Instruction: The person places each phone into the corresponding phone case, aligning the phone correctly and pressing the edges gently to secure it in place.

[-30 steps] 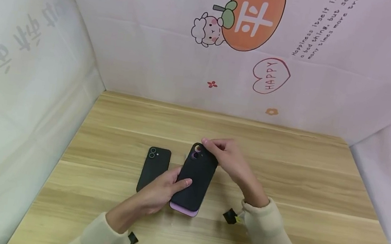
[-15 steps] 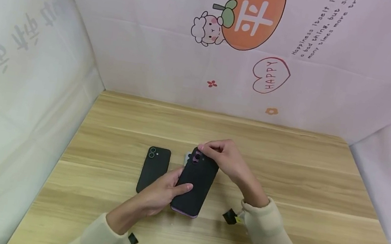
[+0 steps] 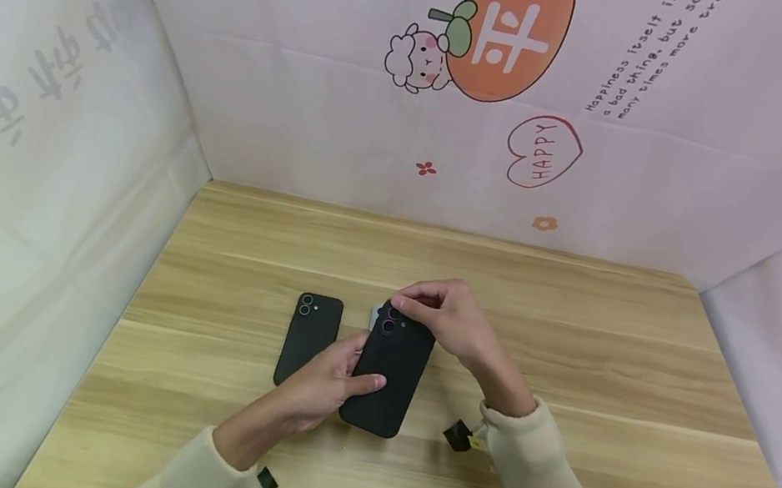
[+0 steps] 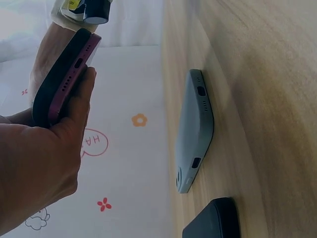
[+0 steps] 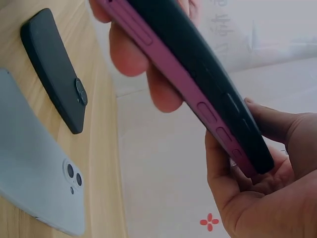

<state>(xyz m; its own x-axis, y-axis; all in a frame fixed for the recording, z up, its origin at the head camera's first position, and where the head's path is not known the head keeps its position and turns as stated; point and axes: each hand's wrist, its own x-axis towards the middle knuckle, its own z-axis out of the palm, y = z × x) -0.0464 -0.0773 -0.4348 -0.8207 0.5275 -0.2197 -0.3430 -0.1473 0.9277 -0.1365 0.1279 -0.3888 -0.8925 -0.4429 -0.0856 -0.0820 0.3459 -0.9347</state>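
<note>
A black phone case [image 3: 388, 378] lies over the back of a purple phone [image 5: 173, 74], whose side shows below the case edge in both wrist views. My left hand [image 3: 325, 382] holds the two near the lower end, thumb on the case and fingers beneath the phone. At the top end by the camera opening, my right hand [image 3: 452, 316] pinches the case and phone together, its thumb on the case. The purple phone's front is hidden.
On the wooden table [image 3: 569, 372] lie a black phone [image 3: 308, 341] to the left and a light grey-blue phone [image 5: 34, 158], mostly hidden beneath the held pair in the head view. Printed white cloth [image 3: 307, 96] hangs behind the table.
The case has slid down over the phone: the purple strip at the lower end is now covered in the head view. The right hand has shifted slightly left and down.
</note>
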